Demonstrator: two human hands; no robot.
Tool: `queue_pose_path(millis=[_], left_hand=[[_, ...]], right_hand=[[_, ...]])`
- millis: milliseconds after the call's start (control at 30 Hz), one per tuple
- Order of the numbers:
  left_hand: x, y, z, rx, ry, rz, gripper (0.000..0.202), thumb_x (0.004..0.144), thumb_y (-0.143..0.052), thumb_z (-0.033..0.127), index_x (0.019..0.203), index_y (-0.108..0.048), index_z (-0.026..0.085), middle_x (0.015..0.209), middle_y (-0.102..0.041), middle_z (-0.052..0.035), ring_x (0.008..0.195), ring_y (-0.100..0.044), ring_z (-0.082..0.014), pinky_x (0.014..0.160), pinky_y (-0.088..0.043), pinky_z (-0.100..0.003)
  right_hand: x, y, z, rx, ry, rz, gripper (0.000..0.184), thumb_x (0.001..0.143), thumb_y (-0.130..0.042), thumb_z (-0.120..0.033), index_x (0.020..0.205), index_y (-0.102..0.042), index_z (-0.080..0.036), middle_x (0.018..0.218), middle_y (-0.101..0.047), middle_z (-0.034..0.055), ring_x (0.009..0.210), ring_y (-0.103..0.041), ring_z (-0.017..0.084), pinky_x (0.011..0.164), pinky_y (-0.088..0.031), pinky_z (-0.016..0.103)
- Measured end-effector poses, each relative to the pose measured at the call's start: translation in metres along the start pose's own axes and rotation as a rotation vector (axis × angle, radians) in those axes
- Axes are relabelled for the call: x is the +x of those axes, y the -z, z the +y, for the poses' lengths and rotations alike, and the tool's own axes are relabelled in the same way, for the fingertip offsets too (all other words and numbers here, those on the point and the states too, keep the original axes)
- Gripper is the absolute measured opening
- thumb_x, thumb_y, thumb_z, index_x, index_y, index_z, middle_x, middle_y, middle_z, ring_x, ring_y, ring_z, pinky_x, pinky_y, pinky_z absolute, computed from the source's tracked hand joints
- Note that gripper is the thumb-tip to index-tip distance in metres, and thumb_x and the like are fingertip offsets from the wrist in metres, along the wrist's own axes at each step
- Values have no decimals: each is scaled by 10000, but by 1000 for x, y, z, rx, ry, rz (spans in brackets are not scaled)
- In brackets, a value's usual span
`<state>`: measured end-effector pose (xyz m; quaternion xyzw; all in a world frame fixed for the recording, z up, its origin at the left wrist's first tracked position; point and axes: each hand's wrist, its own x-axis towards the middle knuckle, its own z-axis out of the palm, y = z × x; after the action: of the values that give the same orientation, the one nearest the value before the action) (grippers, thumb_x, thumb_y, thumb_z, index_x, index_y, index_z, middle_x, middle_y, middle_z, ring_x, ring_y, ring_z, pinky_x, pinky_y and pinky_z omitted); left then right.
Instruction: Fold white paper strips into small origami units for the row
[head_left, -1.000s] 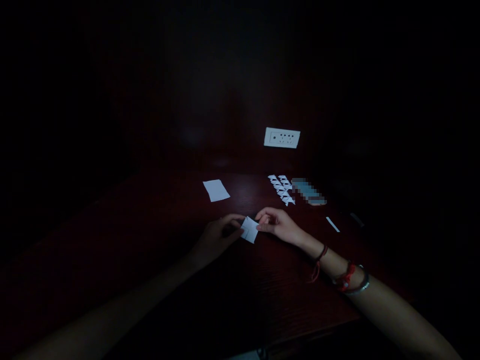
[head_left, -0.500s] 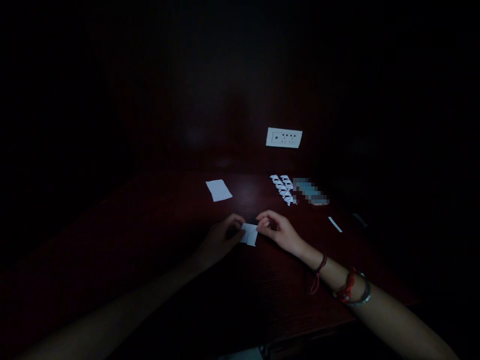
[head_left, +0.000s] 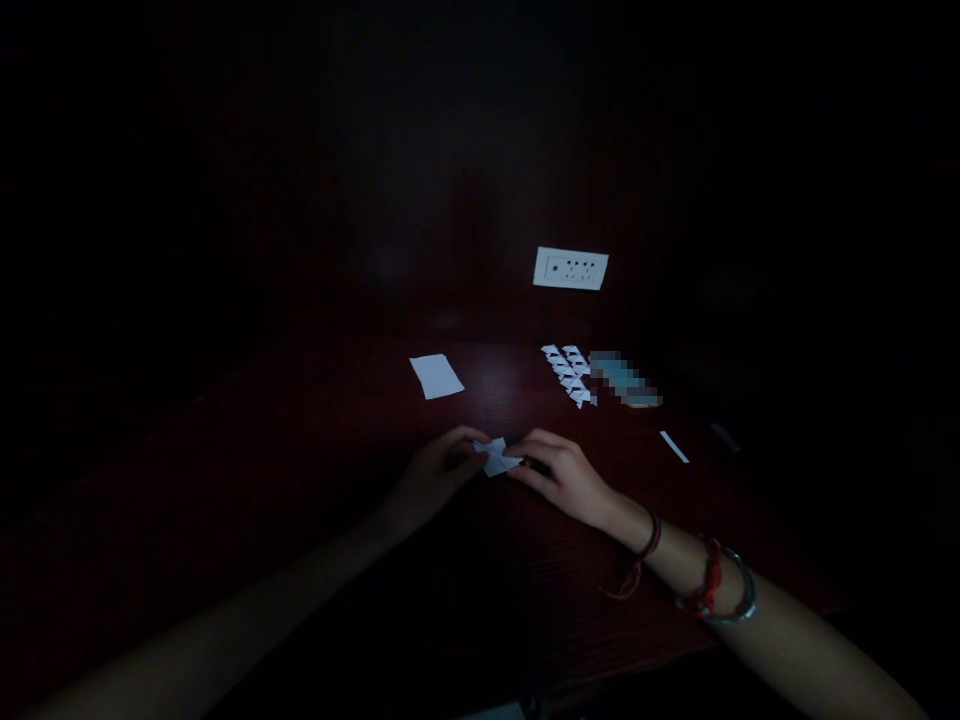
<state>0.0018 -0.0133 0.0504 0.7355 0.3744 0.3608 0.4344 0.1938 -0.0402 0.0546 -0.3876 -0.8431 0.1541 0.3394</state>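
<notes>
On a dark red wooden table (head_left: 315, 440) both my hands meet over a small white folded paper (head_left: 495, 457). My left hand (head_left: 439, 475) pinches its left side with curled fingers. My right hand (head_left: 562, 470) presses its fingers down on the right side, covering part of the paper. The wrist of that arm carries red cords and a metal bangle (head_left: 731, 595). The scene is very dim.
A flat white paper square (head_left: 436, 376) lies behind my left hand. To the back right sit several small folded white pieces (head_left: 570, 374), a blurred bluish object (head_left: 624, 380) and a thin white strip (head_left: 673, 446). A white wall socket (head_left: 571, 268) is behind the table.
The paper has gone from a larger flat square to a smaller, more folded shape. My right hand has turned palm down onto it; both hands shifted slightly.
</notes>
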Motion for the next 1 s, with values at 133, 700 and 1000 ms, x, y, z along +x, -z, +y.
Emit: queue_pose_path(millis=[133, 700, 1000], left_hand=[[-1, 0, -5, 26, -18, -16, 186, 785, -491, 313, 938, -515, 210, 830, -589, 9, 770, -555, -154, 674, -422, -265], [-7, 4, -12, 509, -217, -30, 208, 819, -458, 254, 1017, -515, 227, 969, -514, -21, 890, -493, -178, 784, -395, -333], [-9, 2, -28, 739, -434, -155, 187, 815, -459, 146, 986, -514, 200, 971, -514, -29, 882, -484, -172, 782, -385, -314]], right_hand=[[0, 0, 3, 31, -27, 0, 181, 786, -508, -235, 938, -584, -173, 850, -549, 36, 758, -514, 122, 687, -415, 236], [1, -5, 12, 10, -25, -127, 202, 772, -500, -171, 953, -588, -167, 857, -545, 43, 732, -507, 119, 665, -419, 239], [1, -6, 17, -25, -5, -235, 163, 760, -514, -176, 890, -612, -165, 812, -560, 35, 696, -520, 112, 639, -407, 221]])
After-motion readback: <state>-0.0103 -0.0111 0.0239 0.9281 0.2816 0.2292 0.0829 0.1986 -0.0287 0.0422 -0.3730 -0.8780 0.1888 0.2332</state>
